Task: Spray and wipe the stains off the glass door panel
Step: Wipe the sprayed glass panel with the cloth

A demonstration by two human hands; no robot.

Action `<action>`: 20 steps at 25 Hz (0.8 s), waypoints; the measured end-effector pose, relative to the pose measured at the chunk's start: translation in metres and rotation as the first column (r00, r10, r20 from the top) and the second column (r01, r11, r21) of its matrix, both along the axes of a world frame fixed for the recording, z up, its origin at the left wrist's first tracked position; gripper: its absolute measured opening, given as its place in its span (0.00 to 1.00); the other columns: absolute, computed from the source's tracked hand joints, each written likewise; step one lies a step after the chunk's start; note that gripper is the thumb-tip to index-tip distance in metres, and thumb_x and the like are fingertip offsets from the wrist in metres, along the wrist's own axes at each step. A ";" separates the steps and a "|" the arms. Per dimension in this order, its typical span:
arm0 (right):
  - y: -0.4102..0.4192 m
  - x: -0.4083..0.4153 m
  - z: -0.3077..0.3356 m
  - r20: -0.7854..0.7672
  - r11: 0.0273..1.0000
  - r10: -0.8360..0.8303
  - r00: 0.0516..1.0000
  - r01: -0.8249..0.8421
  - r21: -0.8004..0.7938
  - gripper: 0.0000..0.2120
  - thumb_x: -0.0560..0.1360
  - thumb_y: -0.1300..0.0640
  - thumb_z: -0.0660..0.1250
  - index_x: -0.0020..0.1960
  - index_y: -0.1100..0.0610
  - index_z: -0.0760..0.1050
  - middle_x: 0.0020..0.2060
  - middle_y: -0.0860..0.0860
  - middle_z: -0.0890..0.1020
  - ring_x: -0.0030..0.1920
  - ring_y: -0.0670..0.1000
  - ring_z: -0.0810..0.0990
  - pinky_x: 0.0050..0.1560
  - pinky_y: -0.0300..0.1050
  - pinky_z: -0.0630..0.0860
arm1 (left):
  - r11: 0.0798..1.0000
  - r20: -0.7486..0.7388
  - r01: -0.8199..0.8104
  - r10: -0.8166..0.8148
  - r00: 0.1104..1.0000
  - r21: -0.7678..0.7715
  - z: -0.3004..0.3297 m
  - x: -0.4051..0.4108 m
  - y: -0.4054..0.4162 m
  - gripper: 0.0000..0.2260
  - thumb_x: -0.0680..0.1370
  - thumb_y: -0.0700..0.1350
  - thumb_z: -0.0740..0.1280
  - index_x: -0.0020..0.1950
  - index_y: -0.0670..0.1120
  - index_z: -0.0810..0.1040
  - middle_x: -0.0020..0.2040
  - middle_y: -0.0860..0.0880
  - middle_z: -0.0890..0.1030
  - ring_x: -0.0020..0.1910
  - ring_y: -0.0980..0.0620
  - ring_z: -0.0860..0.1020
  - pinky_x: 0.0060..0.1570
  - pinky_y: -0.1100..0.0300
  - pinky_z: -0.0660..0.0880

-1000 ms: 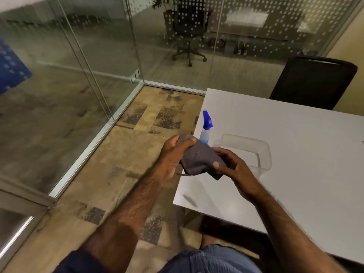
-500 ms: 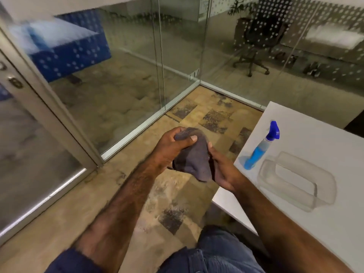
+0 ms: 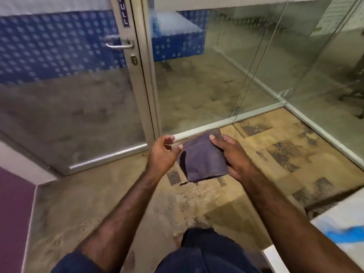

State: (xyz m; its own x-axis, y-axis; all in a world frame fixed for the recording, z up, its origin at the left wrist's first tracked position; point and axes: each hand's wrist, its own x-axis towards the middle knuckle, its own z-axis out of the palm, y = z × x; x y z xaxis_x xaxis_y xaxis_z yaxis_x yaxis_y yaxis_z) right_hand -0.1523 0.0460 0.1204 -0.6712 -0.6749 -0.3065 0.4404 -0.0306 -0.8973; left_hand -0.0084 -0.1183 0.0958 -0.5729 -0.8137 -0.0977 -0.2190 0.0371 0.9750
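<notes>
A: What changed?

B: The view has swung from the surface (image 3: 334, 229) to the door (image 3: 82, 107). The cloth (image 3: 202, 160), bunched 1 second ago, now lies flat in the right hand (image 3: 234, 158), which pinches its edge; the left hand (image 3: 163, 154) is open beside it.

A: And the bottle?

B: A blue blur (image 3: 348, 234) on the surface, unheld, so wiping looks next.

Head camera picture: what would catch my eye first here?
Probably the dark cloth at centre, held flat by the right hand, with the left hand open beside its edge. Next, the glass door at left, with its metal handle and PULL sign.
</notes>
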 end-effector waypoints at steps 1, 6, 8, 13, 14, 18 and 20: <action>-0.020 0.000 0.002 -0.011 0.999 0.033 0.999 -0.033 0.018 0.05 0.82 0.58 0.73 0.57 0.57 0.82 0.51 0.57 0.89 0.50 0.53 0.88 0.52 0.50 0.85 | 0.999 0.006 0.014 -0.014 1.000 -0.034 0.002 0.003 -0.006 0.17 0.76 0.44 0.80 0.62 0.46 0.81 0.60 0.44 0.85 0.58 0.50 0.82 0.67 0.47 0.80; -0.111 0.005 0.014 -0.044 0.978 0.196 0.980 -0.192 0.079 0.05 0.84 0.60 0.70 0.59 0.58 0.81 0.45 0.53 0.88 0.45 0.51 0.87 0.41 0.48 0.85 | 0.914 0.054 0.406 -0.405 0.913 -0.001 0.033 0.013 -0.036 0.30 0.72 0.60 0.81 0.71 0.70 0.73 0.66 0.66 0.83 0.65 0.65 0.82 0.61 0.64 0.82; -0.139 0.005 0.022 -0.051 0.961 0.269 0.962 -0.264 0.079 0.09 0.84 0.58 0.70 0.62 0.61 0.81 0.45 0.53 0.88 0.41 0.49 0.87 0.37 0.45 0.84 | 0.930 0.021 0.368 -0.368 0.930 -0.008 0.037 0.009 -0.056 0.39 0.73 0.51 0.83 0.80 0.62 0.69 0.69 0.62 0.82 0.65 0.63 0.83 0.61 0.63 0.82; -0.186 -0.001 0.034 -0.085 0.873 0.488 0.869 -0.483 0.069 0.11 0.86 0.55 0.67 0.65 0.58 0.82 0.47 0.49 0.89 0.46 0.50 0.88 0.46 0.45 0.87 | 0.997 0.037 0.063 -0.061 0.997 -0.050 0.039 0.015 -0.106 0.17 0.79 0.44 0.77 0.64 0.59 0.81 0.54 0.62 0.88 0.53 0.62 0.85 0.55 0.58 0.82; -0.193 -0.001 0.035 -0.097 0.875 0.485 0.869 -0.482 0.052 0.11 0.85 0.56 0.68 0.65 0.59 0.82 0.48 0.51 0.89 0.48 0.51 0.88 0.48 0.46 0.88 | 0.999 0.009 0.034 -0.033 0.999 -0.035 0.039 0.018 -0.115 0.13 0.80 0.42 0.75 0.62 0.56 0.83 0.52 0.60 0.88 0.52 0.61 0.85 0.57 0.57 0.81; -0.220 -0.003 0.031 -0.383 0.923 0.378 0.843 -0.378 0.079 0.16 0.75 0.54 0.79 0.62 0.50 0.83 0.51 0.47 0.89 0.51 0.45 0.87 0.53 0.43 0.84 | 1.000 -0.068 -0.017 0.016 0.998 -0.007 0.047 0.038 -0.147 0.12 0.78 0.48 0.69 0.58 0.43 0.84 0.48 0.49 0.84 0.48 0.52 0.79 0.55 0.51 0.75; -0.233 0.000 0.029 -0.518 0.884 0.448 0.729 -0.448 0.134 0.22 0.73 0.52 0.82 0.65 0.43 0.82 0.61 0.45 0.88 0.64 0.42 0.85 0.65 0.43 0.80 | 0.999 -0.127 0.030 -0.025 0.992 0.038 0.056 0.050 -0.163 0.13 0.78 0.48 0.68 0.58 0.43 0.85 0.49 0.47 0.85 0.49 0.51 0.80 0.55 0.51 0.75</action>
State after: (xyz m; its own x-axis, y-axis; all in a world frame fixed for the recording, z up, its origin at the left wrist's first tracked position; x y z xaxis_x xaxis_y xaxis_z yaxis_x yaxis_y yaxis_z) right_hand -0.1526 -0.1872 0.1492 -0.3459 -0.9383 -0.0019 -0.1300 0.0500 -0.9903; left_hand 0.0411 -0.2816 0.1513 -0.6049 -0.7944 -0.0547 -0.0930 0.0022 0.9957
